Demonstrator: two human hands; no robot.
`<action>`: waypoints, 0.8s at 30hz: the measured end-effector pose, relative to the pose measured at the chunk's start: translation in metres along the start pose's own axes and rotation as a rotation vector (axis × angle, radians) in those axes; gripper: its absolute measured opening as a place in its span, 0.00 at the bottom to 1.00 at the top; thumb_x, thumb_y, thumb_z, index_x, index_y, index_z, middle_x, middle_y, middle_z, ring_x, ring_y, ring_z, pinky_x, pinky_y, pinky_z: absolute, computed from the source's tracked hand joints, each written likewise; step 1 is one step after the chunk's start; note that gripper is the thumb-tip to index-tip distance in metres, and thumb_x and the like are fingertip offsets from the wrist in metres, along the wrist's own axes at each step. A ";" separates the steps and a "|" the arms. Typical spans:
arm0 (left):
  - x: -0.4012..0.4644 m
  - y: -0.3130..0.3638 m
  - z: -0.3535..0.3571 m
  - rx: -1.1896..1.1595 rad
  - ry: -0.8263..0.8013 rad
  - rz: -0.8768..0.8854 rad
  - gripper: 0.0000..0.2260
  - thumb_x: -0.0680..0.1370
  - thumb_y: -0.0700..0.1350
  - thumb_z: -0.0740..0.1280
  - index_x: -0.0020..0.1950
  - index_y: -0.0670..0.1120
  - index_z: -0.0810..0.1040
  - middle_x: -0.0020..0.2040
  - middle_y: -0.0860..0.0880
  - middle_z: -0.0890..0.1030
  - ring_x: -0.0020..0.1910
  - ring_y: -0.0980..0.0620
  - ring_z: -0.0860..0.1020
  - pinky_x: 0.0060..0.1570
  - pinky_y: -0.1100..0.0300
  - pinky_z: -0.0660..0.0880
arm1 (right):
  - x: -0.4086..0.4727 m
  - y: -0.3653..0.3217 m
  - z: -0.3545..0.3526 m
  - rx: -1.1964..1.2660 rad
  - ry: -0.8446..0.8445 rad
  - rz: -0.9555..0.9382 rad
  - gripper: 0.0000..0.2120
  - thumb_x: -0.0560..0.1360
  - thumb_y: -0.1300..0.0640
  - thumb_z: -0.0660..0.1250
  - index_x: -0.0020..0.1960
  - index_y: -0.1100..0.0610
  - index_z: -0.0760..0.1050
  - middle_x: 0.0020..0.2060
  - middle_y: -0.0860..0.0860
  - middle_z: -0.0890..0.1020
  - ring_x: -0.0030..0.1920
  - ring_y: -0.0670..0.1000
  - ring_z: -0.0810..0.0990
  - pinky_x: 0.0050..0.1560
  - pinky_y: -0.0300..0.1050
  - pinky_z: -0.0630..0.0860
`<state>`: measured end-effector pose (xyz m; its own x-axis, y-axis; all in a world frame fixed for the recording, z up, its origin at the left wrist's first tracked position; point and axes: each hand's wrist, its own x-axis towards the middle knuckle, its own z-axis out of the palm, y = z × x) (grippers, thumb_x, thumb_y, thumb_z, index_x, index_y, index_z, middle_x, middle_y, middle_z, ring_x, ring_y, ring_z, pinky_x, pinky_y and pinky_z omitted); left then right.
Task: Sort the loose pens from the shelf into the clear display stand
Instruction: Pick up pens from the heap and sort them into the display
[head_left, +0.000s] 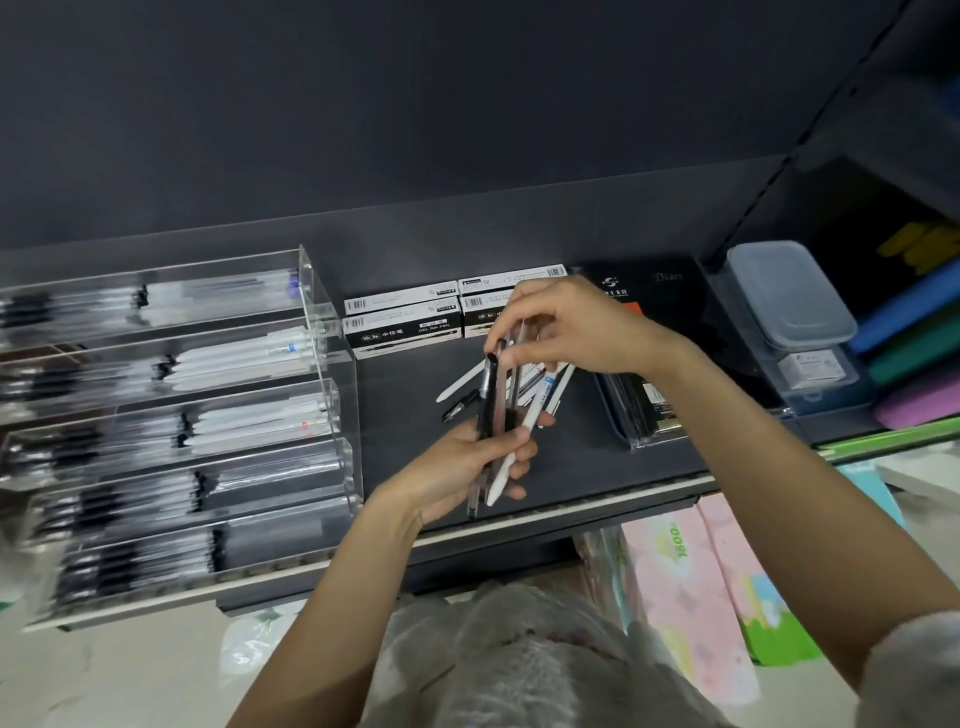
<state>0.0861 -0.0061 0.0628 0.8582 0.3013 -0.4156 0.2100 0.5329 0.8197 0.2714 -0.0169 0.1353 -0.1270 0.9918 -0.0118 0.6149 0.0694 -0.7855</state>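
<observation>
The loose pens (540, 387), some white and some dark, lie in a small heap on the dark grey shelf (597, 467), in its middle part, just in front of the black-and-white cardboard pen boxes (402, 325). More pens are already in the hands: the left hand (467, 462) grasps a bundle of pens (493, 410) with curled fingers, among them a black pen, clear-barrelled ones and a long white pen that sticks out below the palm. The right hand (566, 325) is above it and pinches the upper ends of this same bundle between thumb and fingertips. Both hands are over the shelf, close above the heap.

The clear acrylic display stand (322, 364) stands on the left part of the shelf, with several stepped tiers, and each tier holds rows of pens lying flat; this side is blurred. To the right of the heap lies a dark flat pack in clear wrapping (644, 410), and behind it a black diary (670, 296). Further right stand translucent lidded plastic boxes (789, 296) one upon another.
</observation>
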 end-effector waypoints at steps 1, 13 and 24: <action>0.001 0.000 -0.002 0.018 0.003 0.008 0.11 0.81 0.41 0.59 0.62 0.45 0.76 0.33 0.54 0.71 0.34 0.57 0.71 0.35 0.63 0.74 | -0.001 0.001 -0.004 0.057 0.024 0.014 0.08 0.69 0.60 0.74 0.48 0.58 0.82 0.42 0.57 0.78 0.35 0.50 0.79 0.33 0.42 0.79; 0.014 0.005 -0.008 0.017 -0.016 0.011 0.13 0.81 0.41 0.59 0.64 0.44 0.74 0.34 0.54 0.71 0.30 0.59 0.66 0.26 0.69 0.59 | -0.012 0.009 -0.033 0.165 0.090 0.022 0.05 0.74 0.65 0.68 0.49 0.63 0.77 0.40 0.61 0.80 0.33 0.46 0.78 0.37 0.36 0.76; 0.030 -0.001 0.005 -0.363 0.251 0.066 0.22 0.74 0.61 0.59 0.58 0.47 0.78 0.30 0.55 0.61 0.23 0.61 0.56 0.19 0.70 0.51 | -0.038 0.010 -0.001 0.214 0.941 -0.065 0.04 0.76 0.62 0.66 0.50 0.56 0.75 0.41 0.52 0.79 0.39 0.50 0.82 0.43 0.49 0.80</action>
<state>0.1139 -0.0016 0.0521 0.7146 0.5023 -0.4869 -0.0579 0.7361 0.6744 0.2826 -0.0542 0.1284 0.5771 0.6729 0.4628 0.4618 0.1985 -0.8645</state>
